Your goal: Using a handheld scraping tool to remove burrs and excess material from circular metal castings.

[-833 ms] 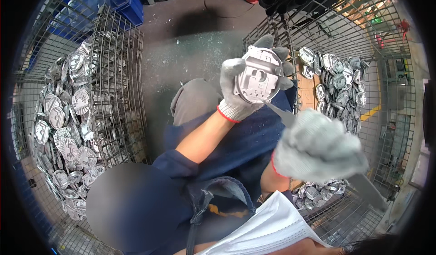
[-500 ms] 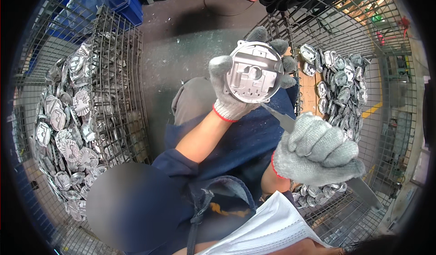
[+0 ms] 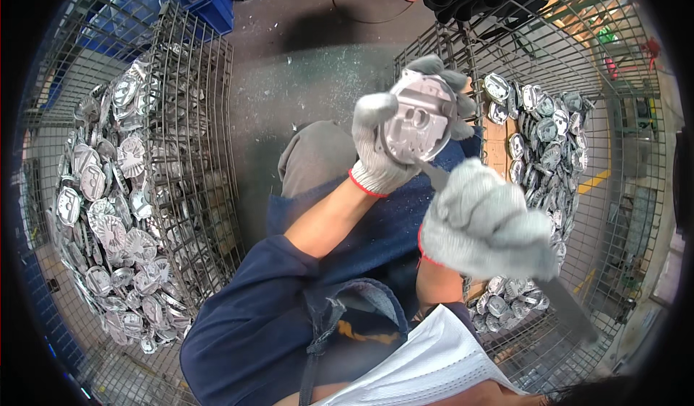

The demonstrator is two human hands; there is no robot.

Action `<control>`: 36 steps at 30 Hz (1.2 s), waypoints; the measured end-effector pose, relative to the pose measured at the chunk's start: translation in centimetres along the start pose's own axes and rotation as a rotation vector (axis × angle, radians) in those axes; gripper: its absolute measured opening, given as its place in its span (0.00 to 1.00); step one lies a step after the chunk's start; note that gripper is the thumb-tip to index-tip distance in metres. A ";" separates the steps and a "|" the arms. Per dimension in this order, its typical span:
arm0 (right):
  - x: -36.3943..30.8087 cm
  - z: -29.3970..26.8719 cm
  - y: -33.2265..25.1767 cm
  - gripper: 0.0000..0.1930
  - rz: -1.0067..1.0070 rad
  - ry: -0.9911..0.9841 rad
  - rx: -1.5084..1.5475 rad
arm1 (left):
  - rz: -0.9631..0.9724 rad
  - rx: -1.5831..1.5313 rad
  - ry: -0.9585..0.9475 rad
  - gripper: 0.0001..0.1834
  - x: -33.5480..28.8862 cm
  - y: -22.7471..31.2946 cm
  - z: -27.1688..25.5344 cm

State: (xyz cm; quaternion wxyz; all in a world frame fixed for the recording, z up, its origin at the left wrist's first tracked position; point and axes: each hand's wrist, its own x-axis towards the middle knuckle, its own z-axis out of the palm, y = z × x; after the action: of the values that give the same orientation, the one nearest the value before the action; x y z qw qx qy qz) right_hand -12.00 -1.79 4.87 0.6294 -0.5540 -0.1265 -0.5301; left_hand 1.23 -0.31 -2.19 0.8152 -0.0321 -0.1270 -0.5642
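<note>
Round grey cast-metal part (image 3: 418, 126), ribbed and recessed face toward the camera, held up tilted at about one o'clock of centre, its lower edge touched by the tip of a flat grey file (image 3: 434, 175) slanting down toward four o'clock.

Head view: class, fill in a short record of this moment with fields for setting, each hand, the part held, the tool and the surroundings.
Setting: a seated person between two wire cages, concrete floor ahead
Left hand: grey glove, grips a round metal casting, raised
Right hand: grey glove, fist closed on a file
Tool contact: the file's tip meets the casting's lower edge
Left cage: heaped with similar silver castings
Right cage: more castings inside
Clothing: dark blue sleeves
Foreground: white face mask
</note>
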 end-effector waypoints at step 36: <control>0.5 2.3 -0.3 0.32 0.029 0.403 -0.021 | -0.009 -0.085 0.082 0.50 -0.4 -1.6 -0.9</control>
State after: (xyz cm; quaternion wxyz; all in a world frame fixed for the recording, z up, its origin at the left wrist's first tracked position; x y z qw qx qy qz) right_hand -11.05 -0.13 6.21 0.6438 -0.4451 0.0156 -0.6222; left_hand -0.24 -0.74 -3.30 0.8152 -0.0431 -0.0696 -0.5734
